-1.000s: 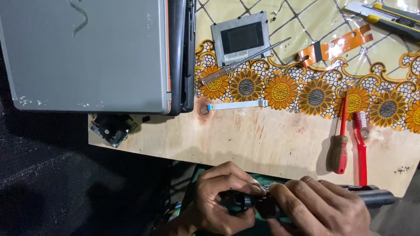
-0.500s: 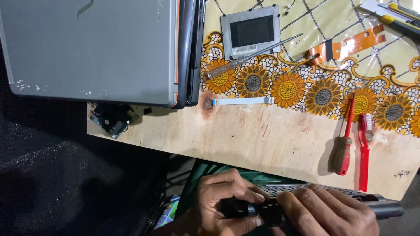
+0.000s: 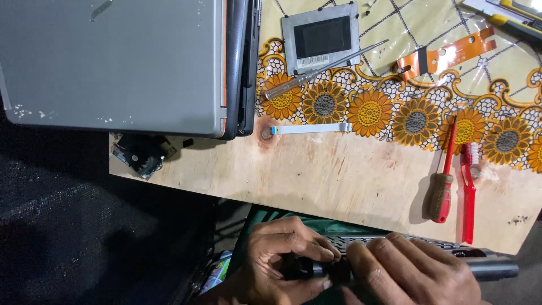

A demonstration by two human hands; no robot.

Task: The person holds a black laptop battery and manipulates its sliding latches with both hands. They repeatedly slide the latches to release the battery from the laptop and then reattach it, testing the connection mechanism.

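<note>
Head cam: left hand (image 3: 282, 257) & right hand (image 3: 412, 271) both clamp fingers round a dark laptop part (image 3: 485, 265), held at bottom edge, below the plywood board (image 3: 339, 175). Red-shaft screwdriver (image 3: 443, 181) & red toothbrush (image 3: 467, 192) lie just above on board.

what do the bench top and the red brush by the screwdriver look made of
Bench top: bare plywood, it seems; pale matt surface with grain streaks and a dark knot. Red brush: likely moulded plastic, uniformly red and slightly glossy, with pale bristles at its head.
</note>
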